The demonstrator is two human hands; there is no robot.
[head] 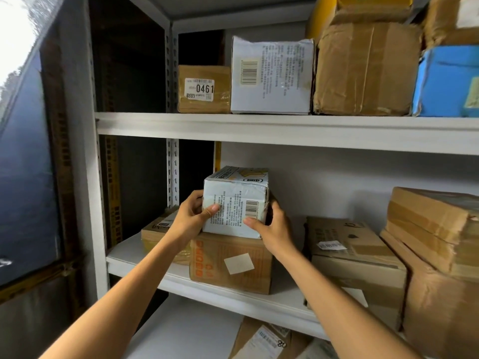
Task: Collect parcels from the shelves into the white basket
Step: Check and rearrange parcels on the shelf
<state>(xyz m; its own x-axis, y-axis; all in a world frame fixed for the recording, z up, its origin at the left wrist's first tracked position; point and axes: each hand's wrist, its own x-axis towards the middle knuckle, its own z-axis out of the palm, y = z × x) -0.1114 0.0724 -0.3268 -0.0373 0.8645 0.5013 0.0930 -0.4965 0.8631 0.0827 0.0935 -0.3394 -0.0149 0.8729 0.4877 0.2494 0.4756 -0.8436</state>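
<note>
Left hand (188, 220) and right hand (272, 225) clamp opposite sides of the white box (234, 203), between them. It appears stiff, light; side grips suit it.

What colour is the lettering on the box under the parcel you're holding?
Orange, along the left of the brown box; clearest in head view.

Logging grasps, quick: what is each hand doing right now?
Left hand: grips the white box, left side.
Right hand: grips the same box, right side.
</note>
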